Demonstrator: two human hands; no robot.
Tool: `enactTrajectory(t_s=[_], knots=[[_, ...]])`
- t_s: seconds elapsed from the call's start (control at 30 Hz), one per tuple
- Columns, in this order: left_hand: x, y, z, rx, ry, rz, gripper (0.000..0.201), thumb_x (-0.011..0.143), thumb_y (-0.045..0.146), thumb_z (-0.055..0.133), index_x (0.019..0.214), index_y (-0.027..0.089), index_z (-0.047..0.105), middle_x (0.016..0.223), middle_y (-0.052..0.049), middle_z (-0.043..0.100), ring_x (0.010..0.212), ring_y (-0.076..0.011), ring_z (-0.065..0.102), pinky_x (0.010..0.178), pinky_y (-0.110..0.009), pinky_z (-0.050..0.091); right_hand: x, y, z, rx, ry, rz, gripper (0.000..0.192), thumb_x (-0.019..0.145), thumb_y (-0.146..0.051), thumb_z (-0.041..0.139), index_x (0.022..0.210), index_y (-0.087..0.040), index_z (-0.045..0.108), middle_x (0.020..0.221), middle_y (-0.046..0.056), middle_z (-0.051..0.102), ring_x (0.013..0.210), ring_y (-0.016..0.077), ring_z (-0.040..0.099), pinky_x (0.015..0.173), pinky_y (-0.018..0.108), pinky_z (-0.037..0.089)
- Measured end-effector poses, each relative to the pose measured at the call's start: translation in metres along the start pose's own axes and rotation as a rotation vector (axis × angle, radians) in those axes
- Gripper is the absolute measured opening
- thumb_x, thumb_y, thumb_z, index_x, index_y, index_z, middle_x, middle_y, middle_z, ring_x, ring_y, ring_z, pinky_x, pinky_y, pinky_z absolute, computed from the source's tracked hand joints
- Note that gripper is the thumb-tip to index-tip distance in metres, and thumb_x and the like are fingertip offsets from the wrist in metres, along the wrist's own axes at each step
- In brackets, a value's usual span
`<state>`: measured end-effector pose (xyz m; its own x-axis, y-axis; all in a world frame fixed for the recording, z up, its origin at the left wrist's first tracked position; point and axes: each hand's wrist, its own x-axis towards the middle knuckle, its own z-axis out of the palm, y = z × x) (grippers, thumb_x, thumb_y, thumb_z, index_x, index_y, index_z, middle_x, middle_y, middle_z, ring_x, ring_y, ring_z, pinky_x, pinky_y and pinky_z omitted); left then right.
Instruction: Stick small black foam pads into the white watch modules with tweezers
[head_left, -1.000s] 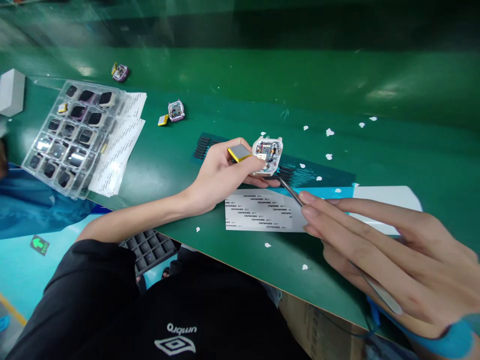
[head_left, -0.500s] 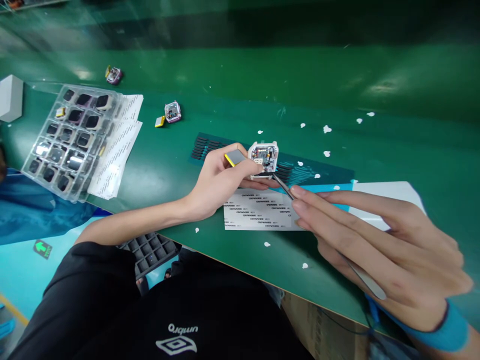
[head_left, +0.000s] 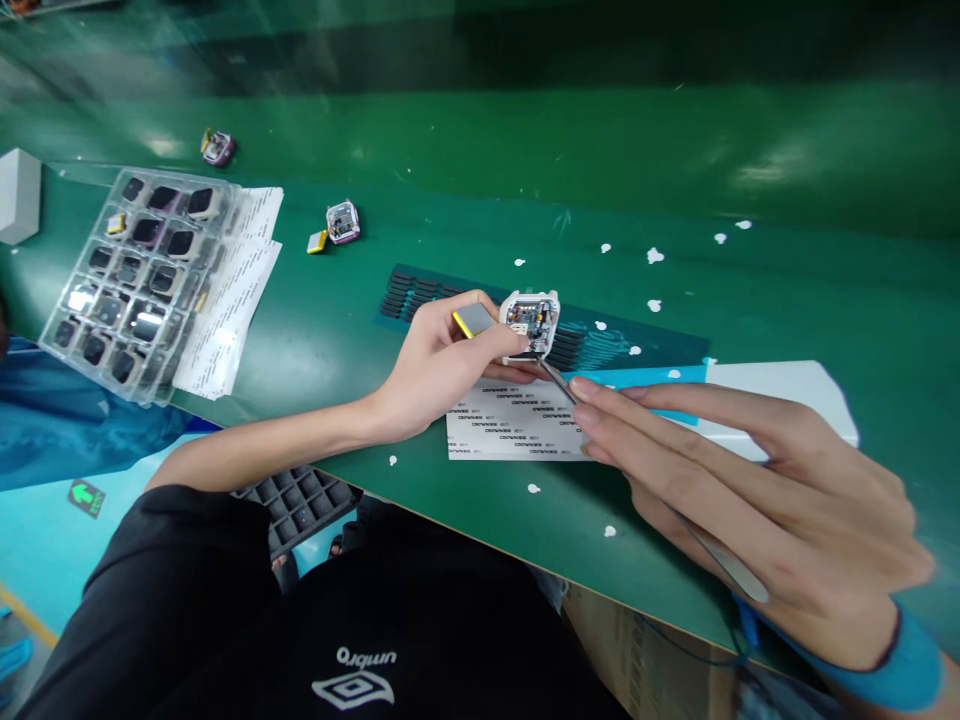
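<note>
Watch: open inside facing up, long axis running away from the body, above the desk.
Left hand: pinching the watch, thumb over its near left corner.
Battery: by left hand, beside watch.
Tweezers: pinched in right hand, slanting forward-left, tips at watch's near edge.
Around: dark sheet, printed paper.

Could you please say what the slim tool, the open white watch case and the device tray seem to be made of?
Slim tool: probably smooth steel, judging by its grey sheen.
Watch case: likely smooth moulded plastic, from its even white colour and rounded corners.
Device tray: apparently glossy plastic, being see-through with highlights.
</note>
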<state>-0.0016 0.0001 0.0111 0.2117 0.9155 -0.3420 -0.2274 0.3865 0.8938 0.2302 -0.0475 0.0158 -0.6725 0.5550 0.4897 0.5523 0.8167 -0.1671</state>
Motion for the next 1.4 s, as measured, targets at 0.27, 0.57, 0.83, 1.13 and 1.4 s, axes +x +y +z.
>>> enactTrajectory(t_s=[0.27, 0.57, 0.83, 1.13, 1.4], knots=[[-0.002, -0.001, 0.001, 0.028, 0.001, 0.004, 0.025, 0.087, 0.011, 0.069, 0.069, 0.017, 0.052, 0.066, 0.005, 0.062, 0.066, -0.0124, 0.074, 0.079, -0.032, 0.069, -0.002, 0.000, 0.003, 0.011, 0.016, -0.026, 0.069, 0.099, -0.004, 0.065, 0.164, -0.016, 0.041, 0.129, 0.005, 0.075, 0.113, 0.0277, 0.075, 0.088, 0.040, 0.065], [0.002, -0.004, -0.002, 0.118, -0.024, 0.072, 0.017, 0.090, 0.021, 0.077, 0.088, 0.019, 0.059, 0.074, 0.003, 0.072, 0.071, -0.0166, 0.079, 0.070, -0.026, 0.066, 0.001, -0.002, 0.008, 0.028, 0.069, 0.042, 0.076, 0.098, -0.005, 0.067, 0.166, -0.023, 0.038, 0.133, 0.007, 0.073, 0.110, 0.0285, 0.076, 0.085, 0.042, 0.068], [0.000, -0.004, -0.002, 0.139, -0.045, 0.104, 0.019, 0.089, 0.024, 0.077, 0.091, 0.019, 0.059, 0.074, 0.003, 0.072, 0.078, -0.0192, 0.082, 0.070, -0.026, 0.067, 0.004, -0.002, 0.014, 0.001, 0.123, 0.064, 0.083, 0.093, 0.002, 0.071, 0.165, -0.027, 0.041, 0.126, 0.003, 0.077, 0.104, 0.0272, 0.078, 0.081, 0.039, 0.067], [0.015, -0.004, -0.010, 0.225, -0.025, 0.159, 0.032, 0.081, 0.025, 0.084, 0.098, 0.019, 0.057, 0.079, 0.002, 0.072, 0.069, -0.0149, 0.076, 0.067, -0.027, 0.063, 0.006, 0.004, 0.027, 0.000, 0.265, 0.056, 0.068, 0.088, 0.004, 0.077, 0.150, -0.019, 0.059, 0.115, 0.007, 0.080, 0.096, 0.0272, 0.078, 0.077, 0.038, 0.067], [0.083, 0.026, -0.079, 0.921, 0.273, 0.502, 0.053, 0.092, 0.049, 0.072, 0.135, 0.028, 0.050, 0.108, -0.007, 0.073, 0.110, -0.0274, 0.071, 0.092, -0.040, 0.056, 0.005, -0.002, 0.013, -0.060, 0.192, 0.020, 0.065, 0.089, 0.003, 0.077, 0.149, -0.017, 0.060, 0.119, 0.003, 0.079, 0.100, 0.0251, 0.077, 0.078, 0.036, 0.065]])
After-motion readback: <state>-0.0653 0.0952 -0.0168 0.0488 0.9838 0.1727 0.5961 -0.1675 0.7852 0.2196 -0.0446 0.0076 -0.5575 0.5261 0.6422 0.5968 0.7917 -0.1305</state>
